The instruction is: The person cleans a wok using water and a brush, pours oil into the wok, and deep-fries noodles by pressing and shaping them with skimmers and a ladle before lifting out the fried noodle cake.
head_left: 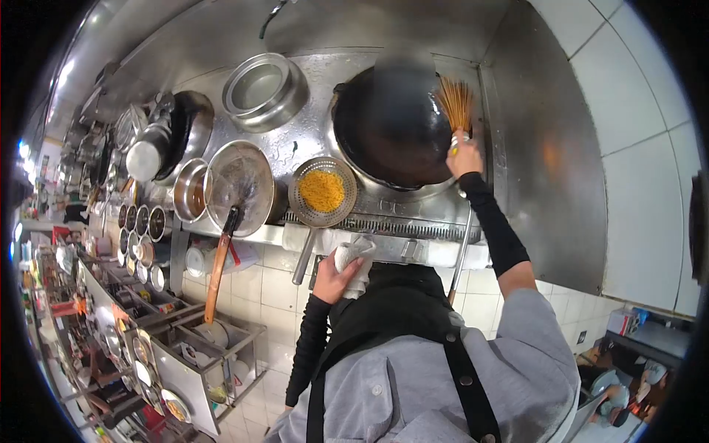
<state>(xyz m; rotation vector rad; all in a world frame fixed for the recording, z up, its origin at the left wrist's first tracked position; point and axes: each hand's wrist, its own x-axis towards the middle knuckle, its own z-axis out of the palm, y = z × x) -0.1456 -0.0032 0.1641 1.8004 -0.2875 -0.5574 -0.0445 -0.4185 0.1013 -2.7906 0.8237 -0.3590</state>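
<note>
My right hand (464, 156) is closed around the handle of a bamboo wok brush (456, 103), its bristles pointing away from me at the right rim of the wok. The large dark wok (391, 140) sits on the stove, a grey blur covering part of its far side. Low by the front edge of the stove, my left hand (337, 278) grips a white cloth (356, 260). Just beyond that hand rests a perforated strainer ladle (301, 210) holding yellow shredded food (321, 191), its handle reaching back toward me.
Left of the strainer stands a wide pan-like vessel (255, 181) with a wooden-handled tool (218, 277) across it. A metal pot (288, 92) is farther back. Several seasoning containers (156, 223) line the left side. A steel wall (546, 170) bounds the right. A long-handled tool (462, 255) leans beside the wok.
</note>
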